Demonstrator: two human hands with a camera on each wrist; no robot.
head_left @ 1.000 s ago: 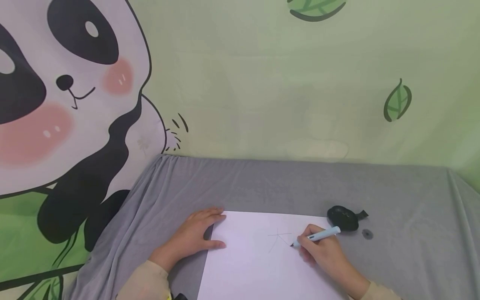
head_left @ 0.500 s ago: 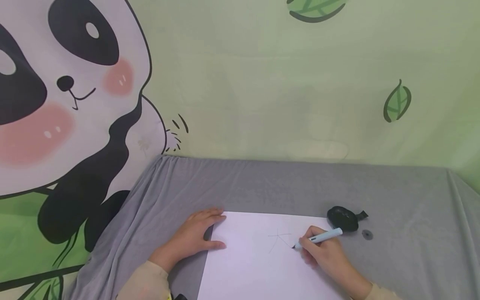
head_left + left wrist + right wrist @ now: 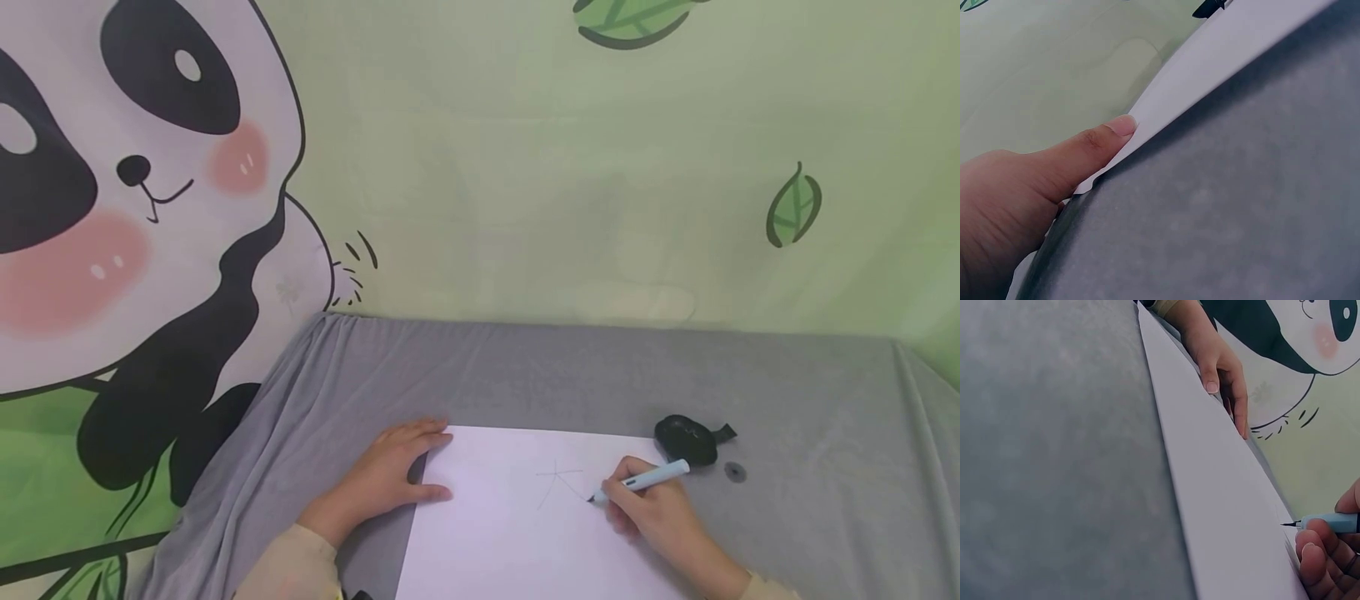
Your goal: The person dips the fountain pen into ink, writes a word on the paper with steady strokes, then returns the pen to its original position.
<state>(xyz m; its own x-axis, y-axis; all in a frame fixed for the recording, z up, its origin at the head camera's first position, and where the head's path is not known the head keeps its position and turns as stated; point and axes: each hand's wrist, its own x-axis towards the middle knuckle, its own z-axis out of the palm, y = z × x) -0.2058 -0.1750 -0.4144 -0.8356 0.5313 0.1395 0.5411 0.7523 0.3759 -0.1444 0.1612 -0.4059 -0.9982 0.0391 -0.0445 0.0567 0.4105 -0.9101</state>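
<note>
A white sheet of paper [image 3: 487,533] lies on the grey cloth, with thin crossing and slanting pen strokes [image 3: 557,475] on its upper part. My right hand [image 3: 656,504] pinches a light blue pen [image 3: 658,476], whose dark tip touches or nearly touches the sheet at the lower end of the right-hand slanting stroke. In the right wrist view the pen [image 3: 1332,522] shows between thumb and fingers. Spread at the sheet's left edge, my left hand [image 3: 382,475] rests with thumb and fingertips on the paper; its thumb [image 3: 1100,140] lies straight along the margin in the left wrist view.
A black rounded object with a short tab [image 3: 686,440] sits at the sheet's upper right corner. Beside it lies a small dark disc [image 3: 736,472]. Grey cloth [image 3: 525,367] covers the table up to a wall hanging [image 3: 480,167] with a panda and leaves.
The pen and my right hand have shifted slightly down and right, and the right slanting stroke has grown longer. My left hand keeps its place on the paper.
</note>
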